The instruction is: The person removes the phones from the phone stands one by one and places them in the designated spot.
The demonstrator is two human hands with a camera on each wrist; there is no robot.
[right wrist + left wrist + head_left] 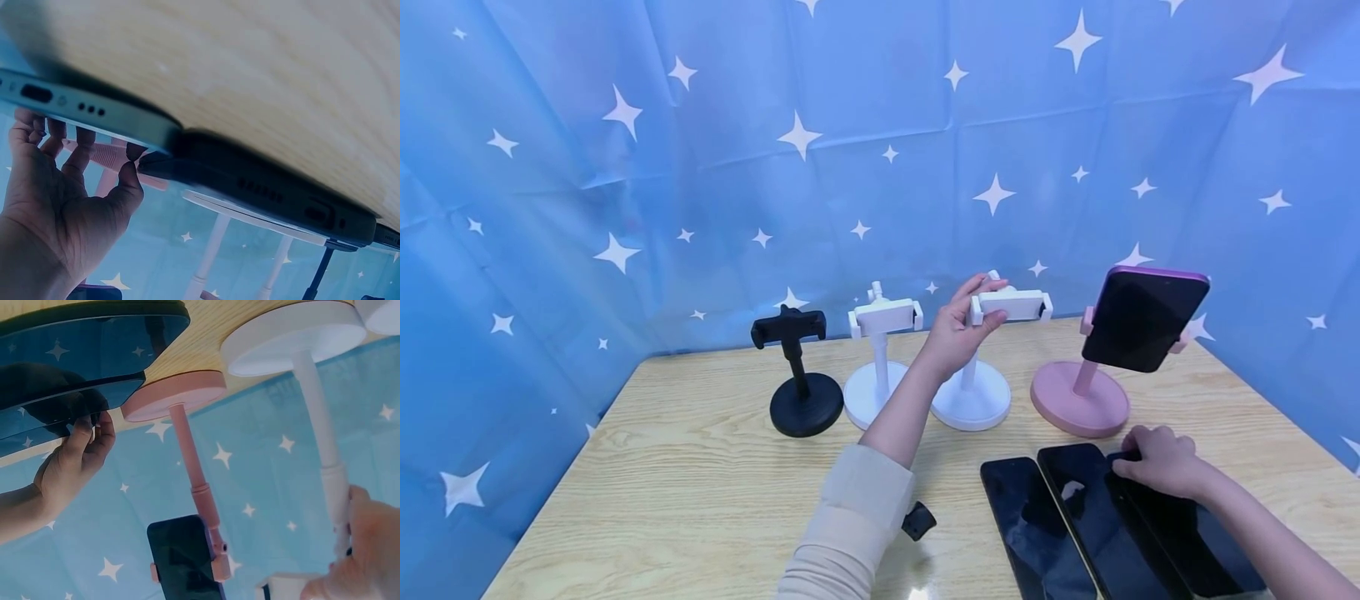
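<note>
1. The right white stand (973, 404) is gripped at its clamp (1017, 306) by the left hand (961, 326).
2. At 4 o'clock from it, the rightmost front phone (1187, 529) is pinched by the right hand (1165, 463).

We see pale grey-beige sleeve (842, 533) on left arm (898, 417), ending in broad, smooth cuff (871, 483), soft creases (827, 560) behind; left hand (958, 327), right hand (1161, 461) bare.
</note>
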